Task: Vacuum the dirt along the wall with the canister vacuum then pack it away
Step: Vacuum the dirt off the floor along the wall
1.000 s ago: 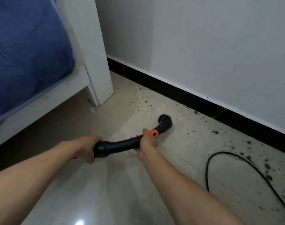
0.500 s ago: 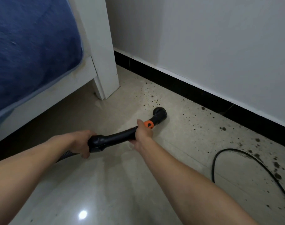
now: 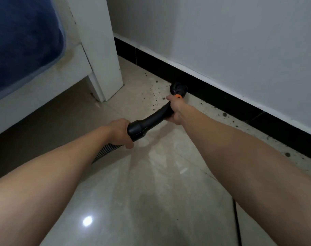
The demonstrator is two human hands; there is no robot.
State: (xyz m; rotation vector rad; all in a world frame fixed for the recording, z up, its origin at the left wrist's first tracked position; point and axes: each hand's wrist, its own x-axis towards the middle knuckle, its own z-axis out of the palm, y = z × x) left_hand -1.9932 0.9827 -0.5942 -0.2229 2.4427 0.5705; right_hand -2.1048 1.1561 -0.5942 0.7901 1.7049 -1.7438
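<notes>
I hold a black curved vacuum handle (image 3: 151, 119) with an orange slider near its tip. My right hand (image 3: 176, 110) grips it just behind the orange part. My left hand (image 3: 121, 132) grips the thick rear collar, where the ribbed hose (image 3: 106, 150) leaves under my forearm. The round nozzle end (image 3: 177, 87) sits low against the black baseboard (image 3: 240, 103). Dark dirt specks (image 3: 151, 93) lie scattered on the beige tile left of the nozzle, and more dirt (image 3: 224, 114) runs along the baseboard to the right. The canister is out of view.
A white bed leg (image 3: 105, 68) stands just left of the nozzle, with the white frame and a blue mattress (image 3: 21, 41) at upper left. A black power cord (image 3: 237, 224) lies on the floor at lower right. The white wall (image 3: 240, 41) rises behind.
Both hands have pushed the handle forward and right. The nozzle moved from the open tile up to the baseboard. The view has shifted, and most of the cord loop is now behind my right arm.
</notes>
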